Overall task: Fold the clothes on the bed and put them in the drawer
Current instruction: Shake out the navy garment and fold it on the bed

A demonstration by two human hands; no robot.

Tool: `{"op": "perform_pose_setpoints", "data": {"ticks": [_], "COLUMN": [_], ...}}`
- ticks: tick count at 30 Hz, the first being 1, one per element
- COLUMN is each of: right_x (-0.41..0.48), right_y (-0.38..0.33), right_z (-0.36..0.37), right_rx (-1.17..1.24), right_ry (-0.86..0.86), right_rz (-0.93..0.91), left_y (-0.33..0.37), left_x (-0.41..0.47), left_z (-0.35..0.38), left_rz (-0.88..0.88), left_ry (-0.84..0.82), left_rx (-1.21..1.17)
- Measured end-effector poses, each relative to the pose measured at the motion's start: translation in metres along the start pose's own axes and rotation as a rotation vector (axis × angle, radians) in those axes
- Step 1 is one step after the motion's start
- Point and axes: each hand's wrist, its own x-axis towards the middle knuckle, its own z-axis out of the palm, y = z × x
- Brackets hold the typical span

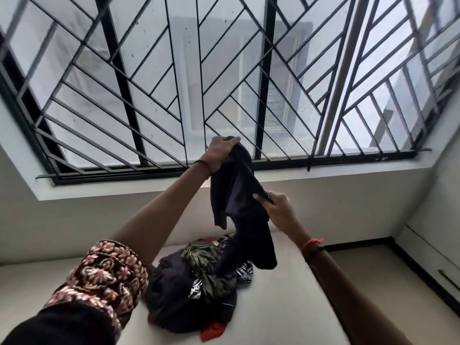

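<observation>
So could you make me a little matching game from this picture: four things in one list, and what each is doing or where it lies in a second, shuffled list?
Things:
1. left hand
2. right hand
3. red cloth
4. leafy green cloth

Places or states:
a. in the middle of the pile on the bed
b. gripping the top of the dark garment
c. at the near edge of the pile
d. pinching the dark garment lower down

Pairs: 1-b, 2-d, 3-c, 4-a.
</observation>
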Motion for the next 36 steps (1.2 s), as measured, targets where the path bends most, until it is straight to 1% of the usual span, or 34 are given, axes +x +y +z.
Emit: {"op": "perform_pose_setpoints", "data": {"ticks": [2, 4, 7, 9, 12, 14, 16, 19, 21, 23, 26, 28, 30, 32, 33, 34, 36], "right_x": [0.008, 0.021, 0.041, 0.052, 0.062, 0.068, 0.071, 0.077, 0.078, 0.077, 0.069, 0.067, 0.072, 0.077, 0.079, 0.08, 0.08], "right_y": [-0.005, -0.009, -0.018, -0.025, -0.032, -0.035, -0.037, -0.039, -0.042, -0.044, -0.046, -0.046, -0.045, -0.045, -0.045, -0.046, -0.044], "right_z": [-0.014, -0.026, -0.036, -0.04, -0.044, -0.047, -0.052, -0.061, -0.072, -0.086, -0.105, -0.112, -0.114, -0.115, -0.114, -0.112, -0.107], "right_rx": [0.006, 0.013, 0.032, 0.021, 0.069, 0.131, 0.156, 0.131, 0.096, 0.026, -0.106, -0.219, -0.251, -0.263, -0.247, -0.179, 0.079], "right_ry": [0.011, 0.057, 0.131, 0.14, 0.1, 0.059, 0.051, 0.074, 0.063, 0.01, -0.127, -0.189, -0.171, -0.094, -0.066, -0.051, -0.016], "right_rz": [-0.02, -0.05, -0.07, -0.037, 0.012, 0.059, 0.104, 0.136, 0.151, 0.175, 0.234, 0.267, 0.263, 0.219, 0.188, 0.171, 0.192], "left_y": [0.0, -0.003, -0.011, -0.015, -0.021, -0.021, -0.025, -0.034, -0.042, -0.046, -0.043, -0.036, -0.024, -0.013, -0.009, -0.007, -0.003], "left_x": [-0.003, -0.008, -0.012, -0.016, -0.031, -0.044, -0.052, -0.056, -0.052, -0.045, -0.03, -0.026, -0.025, -0.025, -0.023, -0.021, -0.016], "left_z": [-0.008, -0.013, -0.015, -0.011, -0.003, 0.004, 0.012, 0.022, 0.023, 0.019, 0.01, 0.011, 0.015, 0.02, 0.022, 0.022, 0.021], "left_rz": [-0.026, -0.07, -0.092, -0.056, 0.0, 0.014, 0.031, 0.093, 0.12, 0.176, 0.338, 0.414, 0.483, 0.497, 0.486, 0.471, 0.47], "left_ry": [-0.045, -0.104, -0.149, -0.19, -0.351, -0.465, -0.533, -0.59, -0.579, -0.485, -0.308, -0.243, -0.198, -0.171, -0.163, -0.152, -0.137], "left_rx": [0.004, -0.009, 0.049, 0.107, 0.166, 0.145, 0.128, 0.279, 0.336, 0.361, 0.529, 0.611, 0.646, 0.654, 0.651, 0.643, 0.635]}}
